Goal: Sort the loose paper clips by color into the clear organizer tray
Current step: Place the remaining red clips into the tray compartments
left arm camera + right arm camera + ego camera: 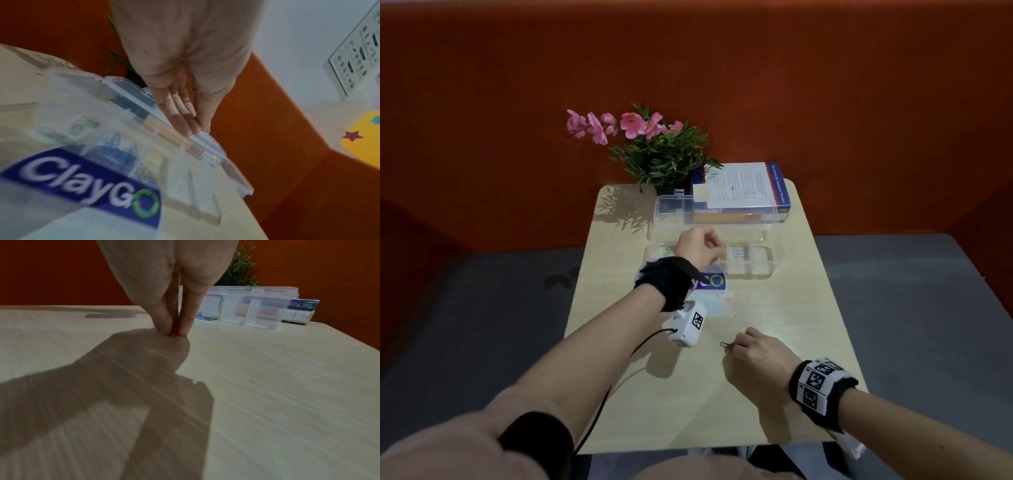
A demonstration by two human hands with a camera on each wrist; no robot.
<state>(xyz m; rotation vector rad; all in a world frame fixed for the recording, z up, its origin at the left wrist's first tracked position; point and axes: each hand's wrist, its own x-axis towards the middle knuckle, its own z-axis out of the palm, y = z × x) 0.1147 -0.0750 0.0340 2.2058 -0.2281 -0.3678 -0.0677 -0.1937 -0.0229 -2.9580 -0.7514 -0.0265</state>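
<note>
The clear organizer tray (pixel 756 270) sits mid-table with its lid (pixel 715 212) folded back. Its compartments hold green clips (pixel 82 128), blue clips (pixel 115 149) and yellow clips (pixel 152 160). My left hand (pixel 698 245) hovers over the tray's left half. Its fingertips (pixel 185 126) are pressed against the thumb, and I cannot see whether a clip lies between them. On the near table, my right hand (pixel 753 346) pinches an orange paper clip (pixel 174 335) between thumb and forefinger at the tabletop. One loop of the paper clip (pixel 723 344) sticks out to the left.
A blue ClayGo sticker (pixel 710 281) lies on the table (pixel 688 404) in front of the tray. A stack of books (pixel 743 192) and a potted plant with pink flowers (pixel 654 147) stand at the back edge. An orange wall rises behind.
</note>
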